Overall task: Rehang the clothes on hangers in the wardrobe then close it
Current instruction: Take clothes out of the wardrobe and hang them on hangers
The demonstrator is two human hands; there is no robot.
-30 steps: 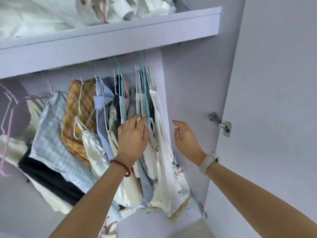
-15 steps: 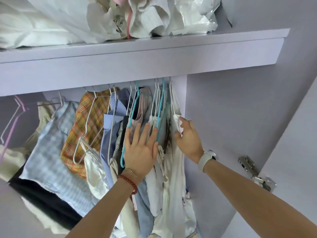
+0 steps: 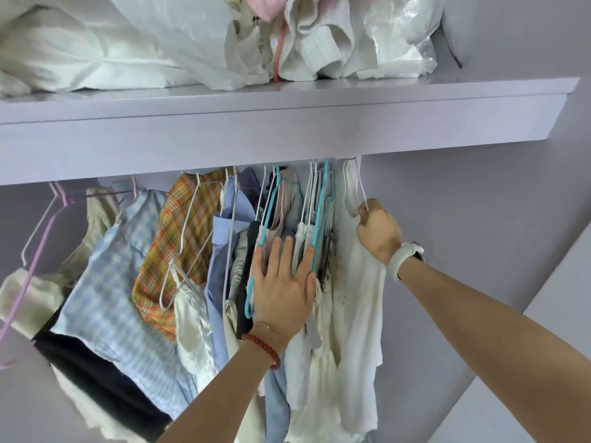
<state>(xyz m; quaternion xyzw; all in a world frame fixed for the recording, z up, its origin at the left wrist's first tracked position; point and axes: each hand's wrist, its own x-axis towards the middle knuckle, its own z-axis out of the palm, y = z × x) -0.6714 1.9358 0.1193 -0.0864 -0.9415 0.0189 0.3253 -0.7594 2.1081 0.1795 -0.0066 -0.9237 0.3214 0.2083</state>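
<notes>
Far left: empty pink hanger (image 3: 38, 251) tilted, cream garment (image 3: 28, 295) beside it. Next right: blue checked shirt (image 3: 118, 282) over a black garment (image 3: 96, 378), then orange plaid shirt (image 3: 179, 231) on a white wire hanger (image 3: 182, 247). Centre: periwinkle shirt (image 3: 220, 251), followed by a tight bunch of clothes on teal hangers (image 3: 265, 225) and white ones.

Left hand (image 3: 283, 289) flat against that bunch, fingers straight and spread, gripping nothing; red bead bracelet (image 3: 262, 346) at the wrist.

Right of the bunch: white garment (image 3: 358, 314) hanging at the row's right end, near the wardrobe side wall (image 3: 463, 219). Right hand (image 3: 377, 231) curled around its white hanger (image 3: 361, 187) and the fabric at the shoulder; white watch (image 3: 404, 255) on the wrist.

Above: shelf (image 3: 287, 123) loaded with white bedding (image 3: 96, 52) and plastic bag (image 3: 393, 36). Lower right: wardrobe door (image 3: 543, 362) open.
</notes>
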